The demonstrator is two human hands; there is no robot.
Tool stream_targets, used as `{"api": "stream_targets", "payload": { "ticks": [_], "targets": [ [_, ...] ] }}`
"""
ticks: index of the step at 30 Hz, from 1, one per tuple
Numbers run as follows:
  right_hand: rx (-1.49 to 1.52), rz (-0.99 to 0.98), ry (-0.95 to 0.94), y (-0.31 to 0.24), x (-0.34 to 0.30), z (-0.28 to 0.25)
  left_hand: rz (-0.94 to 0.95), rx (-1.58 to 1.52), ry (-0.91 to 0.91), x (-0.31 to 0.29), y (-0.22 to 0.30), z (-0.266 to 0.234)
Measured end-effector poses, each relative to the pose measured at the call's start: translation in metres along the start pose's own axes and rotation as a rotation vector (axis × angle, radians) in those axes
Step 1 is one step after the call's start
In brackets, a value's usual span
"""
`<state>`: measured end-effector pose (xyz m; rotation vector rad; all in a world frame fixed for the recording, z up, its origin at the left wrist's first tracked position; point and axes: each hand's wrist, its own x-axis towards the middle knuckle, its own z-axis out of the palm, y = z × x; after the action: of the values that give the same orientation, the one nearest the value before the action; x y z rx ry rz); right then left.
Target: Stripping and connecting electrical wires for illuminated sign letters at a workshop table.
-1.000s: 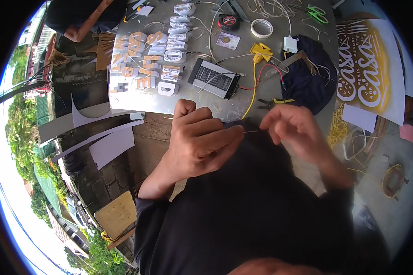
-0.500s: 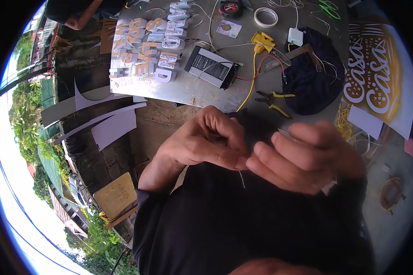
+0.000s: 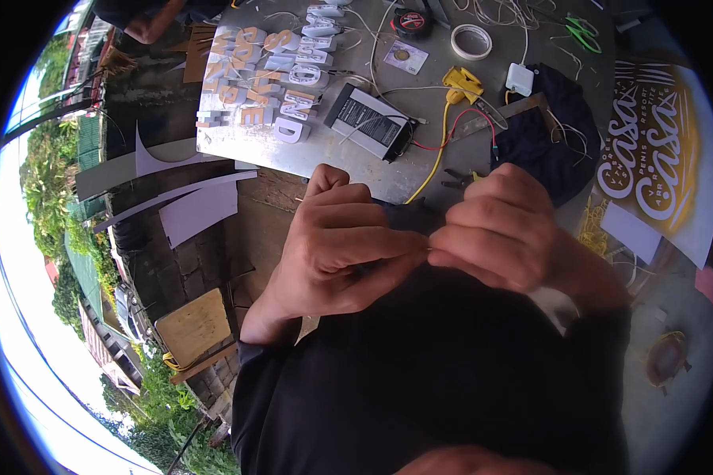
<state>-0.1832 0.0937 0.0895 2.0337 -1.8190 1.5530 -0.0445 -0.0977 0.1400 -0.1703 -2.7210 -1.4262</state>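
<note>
In front of my dark shirt, my left hand (image 3: pixel 345 249) and my right hand (image 3: pixel 503 229) meet fingertip to fingertip. Both are closed in a pinch. A sliver of thin pale wire (image 3: pixel 429 250) shows between the fingertips; its remaining length is hidden by the fingers. Just beyond my right hand, pliers with yellow handles (image 3: pixel 454 179) lie on the metal table (image 3: pixel 333 170), mostly covered by that hand. A black-and-white power supply box (image 3: pixel 368 120) rests farther back, with a red lead and a yellow cable near it.
Raised sign letters (image 3: pixel 289 131) stand in rows at the table's left. A yellow plug (image 3: pixel 461 83), tape roll (image 3: pixel 470 42), tape measure (image 3: pixel 410 23), white adapter (image 3: pixel 520 79) and dark cloth (image 3: pixel 558 170) lie farther right. Another person's arm (image 3: pixel 149 28) shows at upper left.
My right hand has moved slightly up and left and turned, now covering most of the pliers. My left fingers have shifted, and the hanging wire end is out of sight.
</note>
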Motion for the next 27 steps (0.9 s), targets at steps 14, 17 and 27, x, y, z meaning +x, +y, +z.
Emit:
{"api": "stream_targets", "payload": {
  "ticks": [14, 17, 27],
  "targets": [
    [0.56, 0.892, -0.107, -0.012, 0.002, -0.02, 0.357, 0.707, 0.355, -0.006, -0.015, 0.005],
    [-0.019, 0.308, 0.034, -0.014, 0.006, -0.018, 0.143, 0.239, 0.181, -0.003, -0.012, -0.007],
    [-0.375, -0.227, 0.116, -0.016, 0.011, -0.005, -0.009, -0.306, 0.058, -0.002, -0.011, 0.0]
  ]
}}
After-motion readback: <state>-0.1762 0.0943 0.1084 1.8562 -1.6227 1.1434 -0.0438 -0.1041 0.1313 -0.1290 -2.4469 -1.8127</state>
